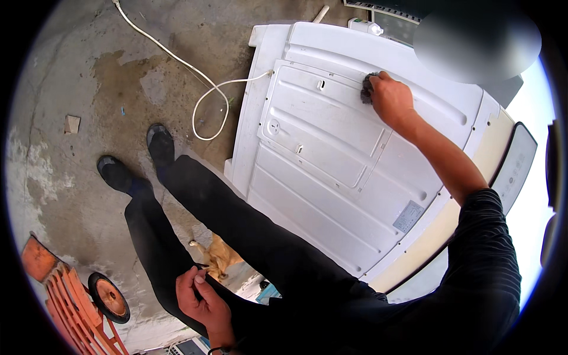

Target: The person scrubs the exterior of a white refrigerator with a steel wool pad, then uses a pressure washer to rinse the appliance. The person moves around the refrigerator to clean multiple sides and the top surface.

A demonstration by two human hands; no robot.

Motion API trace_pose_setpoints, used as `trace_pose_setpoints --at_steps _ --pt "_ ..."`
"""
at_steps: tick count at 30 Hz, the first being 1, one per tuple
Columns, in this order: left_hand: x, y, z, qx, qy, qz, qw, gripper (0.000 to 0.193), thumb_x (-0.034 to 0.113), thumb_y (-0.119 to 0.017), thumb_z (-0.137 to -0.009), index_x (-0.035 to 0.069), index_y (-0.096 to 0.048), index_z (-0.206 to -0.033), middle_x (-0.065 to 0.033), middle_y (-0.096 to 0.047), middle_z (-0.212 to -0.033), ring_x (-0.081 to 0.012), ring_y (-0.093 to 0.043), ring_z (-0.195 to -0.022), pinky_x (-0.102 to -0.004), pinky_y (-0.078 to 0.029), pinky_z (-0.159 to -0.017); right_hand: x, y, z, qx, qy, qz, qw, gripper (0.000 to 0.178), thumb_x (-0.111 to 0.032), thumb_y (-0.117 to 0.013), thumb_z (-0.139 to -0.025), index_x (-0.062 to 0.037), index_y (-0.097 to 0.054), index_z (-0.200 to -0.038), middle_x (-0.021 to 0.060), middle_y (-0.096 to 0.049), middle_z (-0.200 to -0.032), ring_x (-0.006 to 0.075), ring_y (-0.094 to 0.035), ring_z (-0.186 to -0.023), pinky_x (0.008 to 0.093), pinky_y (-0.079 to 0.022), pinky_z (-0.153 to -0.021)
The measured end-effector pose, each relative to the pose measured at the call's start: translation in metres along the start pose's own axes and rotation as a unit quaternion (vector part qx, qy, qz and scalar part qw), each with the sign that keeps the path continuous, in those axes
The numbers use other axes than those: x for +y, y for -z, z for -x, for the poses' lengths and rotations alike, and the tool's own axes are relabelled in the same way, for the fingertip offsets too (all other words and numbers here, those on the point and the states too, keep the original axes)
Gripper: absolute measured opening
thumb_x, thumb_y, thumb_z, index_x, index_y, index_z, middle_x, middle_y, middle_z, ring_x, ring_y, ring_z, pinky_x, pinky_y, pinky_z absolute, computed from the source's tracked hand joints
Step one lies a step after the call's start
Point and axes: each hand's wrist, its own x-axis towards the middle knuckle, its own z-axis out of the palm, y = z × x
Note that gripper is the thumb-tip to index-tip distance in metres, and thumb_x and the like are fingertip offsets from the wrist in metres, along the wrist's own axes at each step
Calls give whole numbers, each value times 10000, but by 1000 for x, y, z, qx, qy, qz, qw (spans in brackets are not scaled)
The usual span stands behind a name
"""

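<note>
The white ribbed back panel [331,127] of a washing machine fills the middle and right of the view. Across its upper part reaches my right arm, and my right hand [391,99] presses a dark grey scouring pad [370,89] to the panel, fingers closed round it. Low in the view, my left hand [203,302] rests by my thigh with its fingers curled in a pinch. A small dark bit shows at those fingertips, too small to name. From the panel's left edge a white power cord [204,89] loops out.
A white bottle [365,26] stands beyond the machine's far edge. Near my legs lies a tan dog [219,257], partly hidden. An orange cart [74,305] with a black-tyred wheel [109,297] stands at lower left. The concrete floor [71,171] has damp patches. A blurred oval covers the upper right.
</note>
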Motion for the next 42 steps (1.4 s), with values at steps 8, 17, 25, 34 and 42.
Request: trace_pose_setpoints --at_steps 8,17,25,34,42 --pt "2 18 -24 -35 -30 -97 994 135 -31 -527 -905 -44 -641 -977 -157 -641 -837 -243 -616 -735 -331 -489 -656 -98 -100 -141 -24 77 18 997 125 -30 -626 -839 -33 -723 -919 176 -683 -1062 362 -704 -924 446 -576 -759" --pt "21 47 -68 -121 -81 -213 966 164 35 -553 -982 -44 -674 -1058 -173 -703 -896 -319 -648 -766 -399 -530 -714 -165 -154 -303 33 44 5 998 161 -76 -625 -861 -106 -757 -949 120 -751 -1014 308 -724 -983 421 -590 -778" --pt "35 61 -94 -159 -94 -208 961 215 21 -546 -963 -30 -643 -1147 -179 -701 -897 -312 -637 -755 -400 -526 -713 -215 -191 -332 33 56 -6 998 205 -106 -622 -868 -148 -776 -997 93 -759 -1059 271 -731 -1011 421 -593 -800" --pt "43 57 -71 -138 -98 -226 960 147 23 -558 -944 -21 -651 -1049 -157 -667 -888 -285 -636 -780 -363 -512 -725 -232 -146 -255 -40 17 -125 991 211 -133 -653 -877 -109 -765 -1054 102 -718 -1141 271 -713 -1056 389 -587 -818" --pt "77 54 8 -101 35 -44 993 208 83 -572 -1013 -58 -619 -1159 -93 -673 -1054 -140 -640 -917 -268 -514 -817 -88 -19 -26 5 -31 -356 934 151 -130 -653 -840 -56 -727 -949 192 -681 -1052 359 -710 -932 461 -582 -770"
